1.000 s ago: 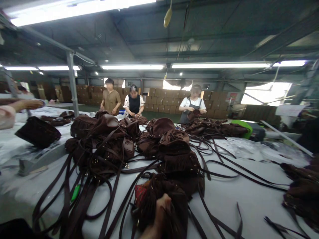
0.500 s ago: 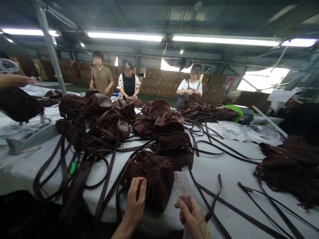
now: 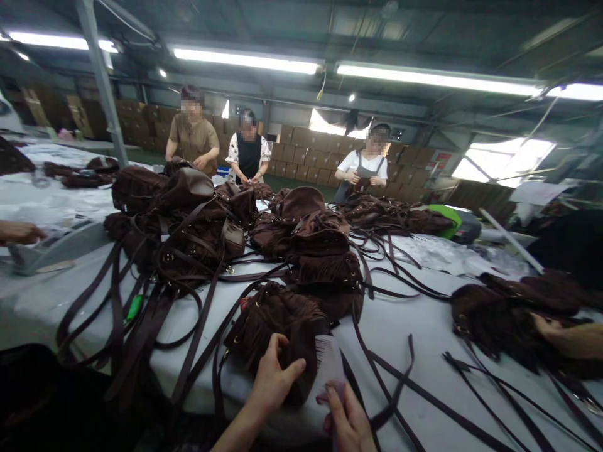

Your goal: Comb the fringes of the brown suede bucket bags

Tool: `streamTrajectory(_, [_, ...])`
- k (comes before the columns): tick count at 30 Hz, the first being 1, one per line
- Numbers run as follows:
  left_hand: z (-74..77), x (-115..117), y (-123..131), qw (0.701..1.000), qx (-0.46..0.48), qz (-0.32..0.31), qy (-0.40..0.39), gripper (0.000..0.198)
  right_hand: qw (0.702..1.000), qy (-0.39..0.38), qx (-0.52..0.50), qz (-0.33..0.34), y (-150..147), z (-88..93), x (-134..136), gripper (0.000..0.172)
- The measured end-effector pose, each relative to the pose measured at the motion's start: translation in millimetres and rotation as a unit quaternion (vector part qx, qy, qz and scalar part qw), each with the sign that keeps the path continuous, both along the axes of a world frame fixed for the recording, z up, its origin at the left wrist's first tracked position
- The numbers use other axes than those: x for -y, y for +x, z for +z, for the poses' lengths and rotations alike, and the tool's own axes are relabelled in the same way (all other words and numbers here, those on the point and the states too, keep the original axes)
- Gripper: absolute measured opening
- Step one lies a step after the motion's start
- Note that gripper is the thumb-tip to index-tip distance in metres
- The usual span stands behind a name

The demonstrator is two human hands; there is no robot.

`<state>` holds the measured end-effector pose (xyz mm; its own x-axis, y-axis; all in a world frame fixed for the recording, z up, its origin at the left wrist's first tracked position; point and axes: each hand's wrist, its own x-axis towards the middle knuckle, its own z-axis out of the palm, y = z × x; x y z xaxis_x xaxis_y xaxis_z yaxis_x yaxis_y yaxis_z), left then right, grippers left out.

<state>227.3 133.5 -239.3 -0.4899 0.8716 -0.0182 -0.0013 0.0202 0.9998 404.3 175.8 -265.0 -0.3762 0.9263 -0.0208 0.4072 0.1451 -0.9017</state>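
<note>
A dark brown fringed bag (image 3: 264, 314) lies at the near edge of the table in front of me. My left hand (image 3: 276, 370) is against its near side, thumb and fingers spread apart; whether the fingertips press into it I cannot tell. In my right hand (image 3: 346, 408) is a pale, see-through comb (image 3: 328, 358), pinched at its lower end. The comb's teeth face left, close to the bag's right side. Long brown straps (image 3: 393, 370) trail over the table to the right of the comb.
More brown bags (image 3: 188, 238) are heaped to the left and behind, with straps hanging over the near edge. At right, another person's hand (image 3: 565, 336) touches a bag. A hand (image 3: 21, 232) shows at far left. Several people stand across the white table (image 3: 424, 314).
My left hand has moved right along the bag and its thumb has spread. The comb has shifted left, nearer the bag. Another person's hand has appeared on the bag at right.
</note>
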Motion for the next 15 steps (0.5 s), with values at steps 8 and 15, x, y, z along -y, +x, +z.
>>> streamTrajectory(8, [-3.3,12.6,-7.7,0.989,0.142,-0.047,-0.018,0.028,0.999,-0.020,0.014,0.040,1.0,15.5,-6.2,0.051])
streamTrajectory(15, [-3.7,18.2,-10.2,0.981,0.180,-0.078,-0.001,0.034,0.982,0.161,0.074,0.073,-15.7,66.9,-5.0,0.052])
